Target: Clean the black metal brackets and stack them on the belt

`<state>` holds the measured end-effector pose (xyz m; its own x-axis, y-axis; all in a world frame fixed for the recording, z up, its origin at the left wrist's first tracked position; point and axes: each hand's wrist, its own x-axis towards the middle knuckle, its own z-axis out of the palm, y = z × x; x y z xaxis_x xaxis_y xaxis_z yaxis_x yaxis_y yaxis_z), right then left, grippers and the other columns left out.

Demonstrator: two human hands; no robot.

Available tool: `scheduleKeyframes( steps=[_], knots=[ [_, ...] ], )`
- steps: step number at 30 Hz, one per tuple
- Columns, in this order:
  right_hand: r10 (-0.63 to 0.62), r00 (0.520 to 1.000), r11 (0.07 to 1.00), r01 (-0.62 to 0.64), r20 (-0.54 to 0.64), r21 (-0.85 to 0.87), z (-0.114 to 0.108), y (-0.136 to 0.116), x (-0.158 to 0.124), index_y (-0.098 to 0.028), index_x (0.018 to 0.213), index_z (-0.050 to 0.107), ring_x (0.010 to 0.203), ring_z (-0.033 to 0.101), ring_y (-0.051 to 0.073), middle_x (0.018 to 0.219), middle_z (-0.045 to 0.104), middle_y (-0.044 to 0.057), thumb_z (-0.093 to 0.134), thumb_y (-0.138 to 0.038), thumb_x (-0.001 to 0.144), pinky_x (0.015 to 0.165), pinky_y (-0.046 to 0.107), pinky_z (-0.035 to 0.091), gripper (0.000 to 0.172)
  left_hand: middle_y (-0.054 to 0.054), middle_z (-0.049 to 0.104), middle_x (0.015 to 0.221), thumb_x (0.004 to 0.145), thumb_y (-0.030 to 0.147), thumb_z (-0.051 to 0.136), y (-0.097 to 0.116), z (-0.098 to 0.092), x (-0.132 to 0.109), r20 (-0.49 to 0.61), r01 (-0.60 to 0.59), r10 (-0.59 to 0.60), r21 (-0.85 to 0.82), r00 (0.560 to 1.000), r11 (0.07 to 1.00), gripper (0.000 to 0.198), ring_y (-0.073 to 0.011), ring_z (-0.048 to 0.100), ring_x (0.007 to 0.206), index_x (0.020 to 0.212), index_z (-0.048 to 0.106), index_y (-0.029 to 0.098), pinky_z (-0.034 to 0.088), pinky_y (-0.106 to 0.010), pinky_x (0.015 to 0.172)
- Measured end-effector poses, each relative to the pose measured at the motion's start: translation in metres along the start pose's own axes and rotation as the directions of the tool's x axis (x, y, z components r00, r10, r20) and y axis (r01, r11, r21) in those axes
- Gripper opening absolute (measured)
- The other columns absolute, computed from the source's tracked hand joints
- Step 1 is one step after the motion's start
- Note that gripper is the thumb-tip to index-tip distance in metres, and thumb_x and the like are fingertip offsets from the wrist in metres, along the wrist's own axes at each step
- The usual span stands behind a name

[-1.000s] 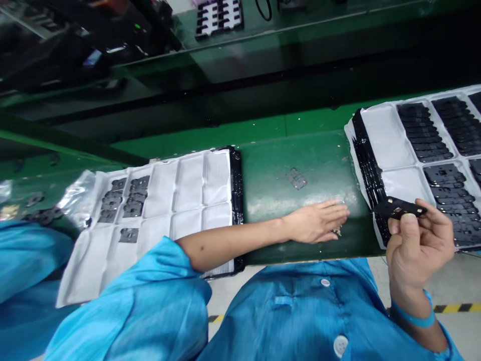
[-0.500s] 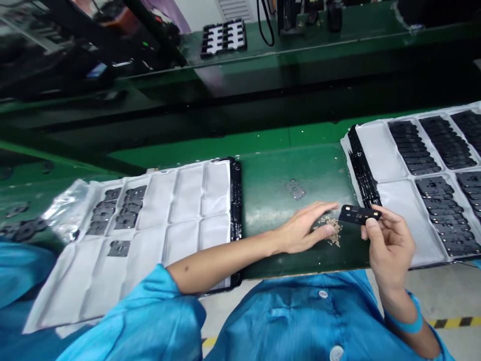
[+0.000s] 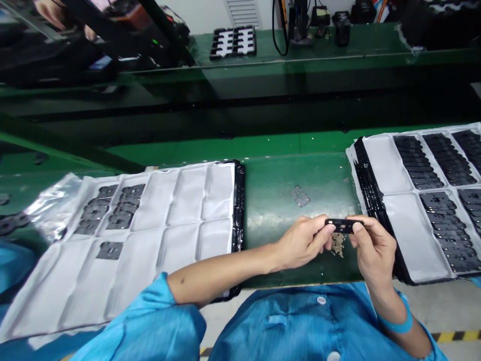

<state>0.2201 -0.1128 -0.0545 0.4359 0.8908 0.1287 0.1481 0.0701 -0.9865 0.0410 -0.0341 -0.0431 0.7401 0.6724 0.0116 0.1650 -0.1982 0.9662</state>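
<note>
My left hand [image 3: 302,241] and my right hand [image 3: 370,246] both pinch a flat black plastic part [image 3: 342,225] by its ends, just above the green bench [image 3: 278,185]. Under the part lies a small heap of tiny tan bits [image 3: 338,244]. A white tray [image 3: 379,165] at the right holds rows of several matching black parts. Another white tray [image 3: 188,200] at the left has a few black parts in its far left pockets. A single grey flat part [image 3: 299,195] lies on the bench between the trays.
A dark conveyor channel [image 3: 240,108] runs across behind the bench. Beyond it a far bench carries a small black tray [image 3: 233,42], cables and tools. Crinkled clear plastic [image 3: 48,205] lies at the left tray's edge. My blue smock fills the bottom.
My right hand carried the black part leftward from the right tray to the bench middle. My left hand lifted off the bench, closed and took hold of the part's other end.
</note>
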Motion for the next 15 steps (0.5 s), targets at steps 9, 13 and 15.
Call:
scheduleKeyframes(
  steps=[9, 13, 15],
  knots=[
    [0.024, 0.999, 1.0, -0.024, -0.02, 0.003, 0.008, 0.013, 0.006, -0.021, 0.094, 0.081, 0.06, 0.055, 0.014, 0.071, 0.065, -0.001, 0.07, -0.033, 0.098, 0.059, 0.027, 0.045, 0.017, 0.002, 0.06, 0.061, 0.114, 0.04, 0.038, -0.001, -0.006, 0.0, -0.018, 0.008, -0.007, 0.052, 1.0, 0.999, 0.044, -0.0097, 0.056, 0.051, 0.083, 0.061, 0.019, 0.044, -0.021, 0.056],
    [0.043, 0.999, 0.999, -0.043, -0.007, -0.021, 0.009, 0.016, 0.006, -0.02, 0.095, 0.08, 0.059, 0.055, 0.014, 0.072, 0.067, -0.001, 0.068, -0.031, 0.098, 0.058, 0.027, 0.045, 0.016, 0.003, 0.059, 0.058, 0.114, 0.04, 0.038, -0.003, -0.007, 0.001, -0.01, 0.034, -0.033, 0.028, 0.999, 0.999, 0.045, -0.0096, 0.055, 0.049, 0.082, 0.062, 0.019, 0.043, -0.022, 0.056],
    [0.05, 0.999, 0.998, -0.05, -0.005, -0.036, 0.01, 0.017, 0.006, -0.02, 0.095, 0.08, 0.059, 0.056, 0.014, 0.074, 0.068, 0.0, 0.067, -0.029, 0.097, 0.058, 0.027, 0.046, 0.016, 0.003, 0.058, 0.056, 0.114, 0.041, 0.038, -0.004, -0.007, 0.001, -0.002, 0.047, -0.047, 0.009, 0.999, 0.999, 0.046, -0.0099, 0.055, 0.048, 0.082, 0.062, 0.018, 0.043, -0.022, 0.055]
  ],
)
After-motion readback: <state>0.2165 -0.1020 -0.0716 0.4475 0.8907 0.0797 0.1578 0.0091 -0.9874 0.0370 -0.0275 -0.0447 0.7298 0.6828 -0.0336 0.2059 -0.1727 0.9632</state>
